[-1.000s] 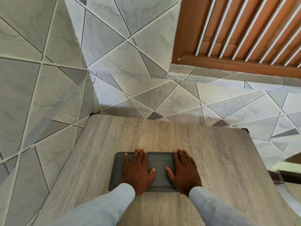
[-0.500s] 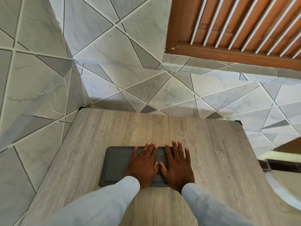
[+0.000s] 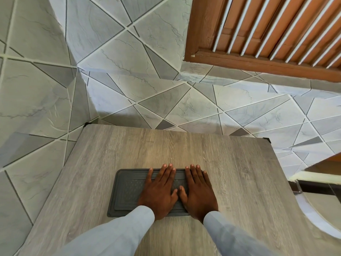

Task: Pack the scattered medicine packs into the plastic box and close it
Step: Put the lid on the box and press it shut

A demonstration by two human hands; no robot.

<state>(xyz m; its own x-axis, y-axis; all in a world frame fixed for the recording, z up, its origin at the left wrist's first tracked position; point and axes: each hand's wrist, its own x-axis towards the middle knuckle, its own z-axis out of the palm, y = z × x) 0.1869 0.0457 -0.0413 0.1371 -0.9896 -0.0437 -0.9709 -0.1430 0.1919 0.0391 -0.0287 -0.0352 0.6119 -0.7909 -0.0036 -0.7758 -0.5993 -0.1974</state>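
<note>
A dark grey plastic box [image 3: 127,191] lies flat on the wooden table, its textured lid shut. My left hand [image 3: 160,191] rests palm down on the middle of the lid, fingers stretched out and close together. My right hand [image 3: 198,191] lies flat on the lid's right end, its thumb touching my left thumb. Neither hand grips anything. No medicine packs show anywhere on the table; the inside of the box is hidden by the lid.
The grey wood-grain table [image 3: 230,172] stands in a corner of grey tiled walls [image 3: 129,71]. A brown slatted window frame [image 3: 258,34] is up at the right. Past the table's right edge, a dark object with a pale edge [image 3: 313,182] shows.
Both hands slid rightwards along the lid and came together; they were spread apart a second ago. The left part of the lid now lies uncovered. The camera tilted slightly.
</note>
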